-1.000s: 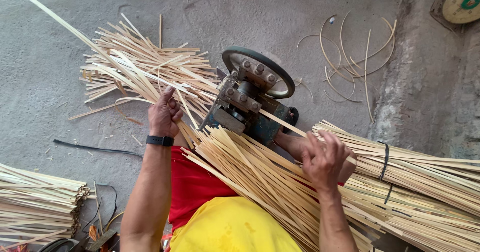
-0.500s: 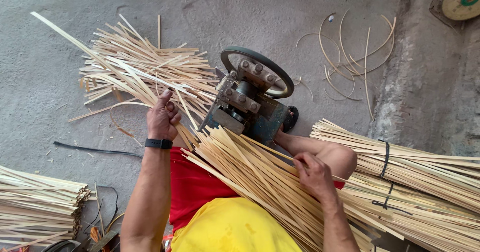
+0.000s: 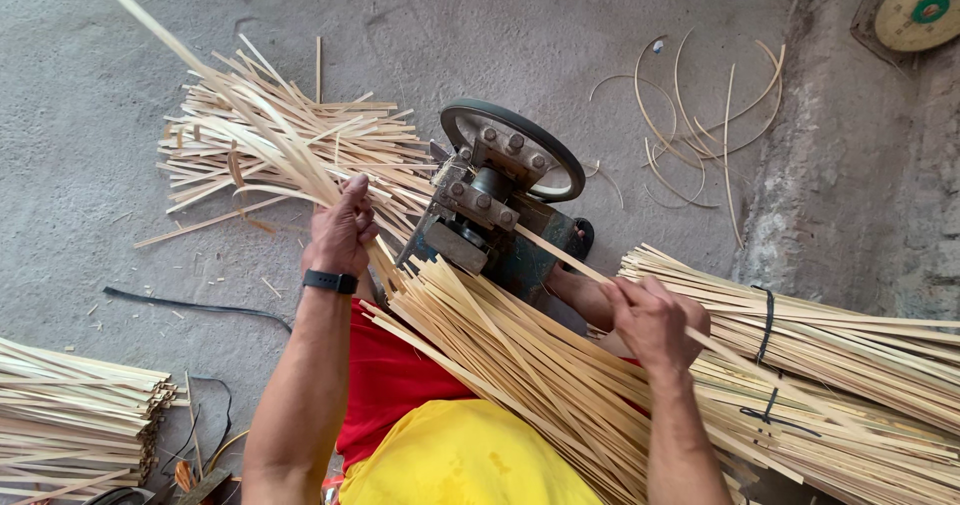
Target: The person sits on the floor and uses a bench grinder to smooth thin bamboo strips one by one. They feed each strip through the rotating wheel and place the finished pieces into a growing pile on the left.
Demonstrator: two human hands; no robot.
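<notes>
Head-camera footage is filled mostly by a grey concrete floor (image 3: 120,95), on which everything is set. Across the lap, a long sheaf of bamboo strips (image 3: 520,365) is laid slantwise, and a tied bundle of strips (image 3: 850,335) is seen to the right of it, bound with black cord. A loose pile of split strips (image 3: 280,145) is spread beyond the left hand, and another stack (image 3: 70,415) is seen at the lower left edge. A small green splitting machine with a dark wheel (image 3: 500,195) is placed between the piles. A single strip (image 3: 560,253) is pinched by the closed fingers of the right hand (image 3: 650,320) and pointed into the machine. A thin split strip (image 3: 200,70) is gripped by the closed left hand (image 3: 340,235) and held out over the loose pile. A black watch (image 3: 330,282) is worn on the left wrist.
</notes>
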